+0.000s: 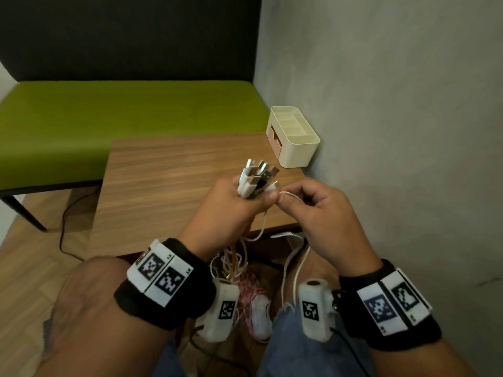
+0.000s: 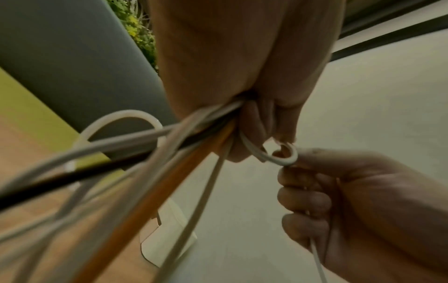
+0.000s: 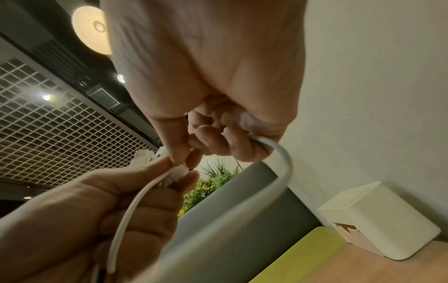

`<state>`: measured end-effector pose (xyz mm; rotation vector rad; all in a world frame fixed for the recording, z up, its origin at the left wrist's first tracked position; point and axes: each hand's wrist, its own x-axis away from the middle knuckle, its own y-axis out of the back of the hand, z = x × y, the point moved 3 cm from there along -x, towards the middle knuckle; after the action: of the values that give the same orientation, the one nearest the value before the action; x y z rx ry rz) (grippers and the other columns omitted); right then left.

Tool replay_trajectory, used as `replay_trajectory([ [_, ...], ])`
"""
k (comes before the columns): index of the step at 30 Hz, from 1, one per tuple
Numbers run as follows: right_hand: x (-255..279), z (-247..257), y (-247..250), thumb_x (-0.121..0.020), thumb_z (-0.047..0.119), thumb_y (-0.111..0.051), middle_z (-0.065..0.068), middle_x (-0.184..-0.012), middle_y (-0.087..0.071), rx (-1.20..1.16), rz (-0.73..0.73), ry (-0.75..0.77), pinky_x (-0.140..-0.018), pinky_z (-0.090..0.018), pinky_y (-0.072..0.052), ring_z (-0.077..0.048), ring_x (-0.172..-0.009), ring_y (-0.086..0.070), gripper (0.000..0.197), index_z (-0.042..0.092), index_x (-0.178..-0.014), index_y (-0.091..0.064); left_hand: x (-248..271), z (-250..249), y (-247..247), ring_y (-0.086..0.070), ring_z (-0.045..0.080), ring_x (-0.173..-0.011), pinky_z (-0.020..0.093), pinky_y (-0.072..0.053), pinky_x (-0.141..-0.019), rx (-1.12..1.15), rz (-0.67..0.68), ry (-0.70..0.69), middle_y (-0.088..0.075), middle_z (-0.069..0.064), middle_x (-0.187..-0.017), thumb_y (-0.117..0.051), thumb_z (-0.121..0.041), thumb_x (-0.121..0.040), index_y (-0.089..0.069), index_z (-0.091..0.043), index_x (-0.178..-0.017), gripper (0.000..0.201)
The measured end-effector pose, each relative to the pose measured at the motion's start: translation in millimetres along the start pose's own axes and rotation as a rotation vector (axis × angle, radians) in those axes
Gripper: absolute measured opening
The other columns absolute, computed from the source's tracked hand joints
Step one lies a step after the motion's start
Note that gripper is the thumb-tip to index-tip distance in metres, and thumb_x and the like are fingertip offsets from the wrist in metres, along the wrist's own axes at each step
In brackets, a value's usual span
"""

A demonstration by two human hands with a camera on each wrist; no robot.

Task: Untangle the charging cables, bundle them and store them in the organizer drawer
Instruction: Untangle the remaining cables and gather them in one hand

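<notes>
My left hand grips a bunch of charging cables above the wooden table, their USB plugs sticking up out of the fist. The white, black and orange cords hang from the fist toward my lap. My right hand, just right of it, pinches one white cable between thumb and forefinger close to the left thumb, and its curled fingers hold the same cord lower down. The cream organizer with its pink drawer pushed in stands at the table's far right corner.
A grey wall runs close along the right of the table. Behind the table is a green bench with a dark backrest. A black cord lies on the wooden floor at left. My knees and a shoe are below the hands.
</notes>
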<state>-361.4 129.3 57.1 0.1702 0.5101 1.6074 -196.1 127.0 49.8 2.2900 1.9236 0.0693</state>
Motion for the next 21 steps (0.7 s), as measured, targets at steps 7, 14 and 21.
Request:
replay_trajectory([
  [7, 8, -5, 7, -0.089, 0.036, -0.068, 0.008, -0.067, -0.062, -0.025, -0.008, -0.030, -0.062, -0.035, -0.050, -0.010, -0.065, -0.056, 0.014, 0.026, -0.079, -0.070, 6, -4, 16, -0.033, 0.012, -0.041, 0.027, -0.027, -0.045, 0.083, -0.058, 0.012, -0.041, -0.006, -0.047, -0.075, -0.018, -0.082, -0.060, -0.014, -0.072, 0.018],
  [14, 4, -24, 13, -0.093, 0.037, -0.064, 0.003, -0.068, -0.060, 0.165, -0.035, -0.143, -0.063, -0.028, -0.045, -0.008, -0.065, -0.054, 0.021, 0.023, -0.077, -0.067, 3, -10, 27, -0.035, 0.008, -0.041, 0.029, -0.030, -0.050, -0.323, -0.193, 0.072, -0.042, -0.007, -0.046, -0.071, -0.028, -0.087, -0.054, -0.014, -0.069, 0.029],
  [21, 0, -21, -7, -0.094, 0.039, -0.061, 0.008, -0.075, -0.065, 0.508, 0.168, -0.090, -0.067, -0.031, -0.051, -0.013, -0.074, -0.061, 0.018, 0.025, -0.090, -0.071, -1, -22, 9, -0.041, 0.002, -0.040, 0.020, -0.034, -0.045, -0.316, -0.186, -0.052, -0.052, -0.010, -0.047, -0.069, -0.025, -0.088, -0.061, -0.022, -0.078, 0.013],
])
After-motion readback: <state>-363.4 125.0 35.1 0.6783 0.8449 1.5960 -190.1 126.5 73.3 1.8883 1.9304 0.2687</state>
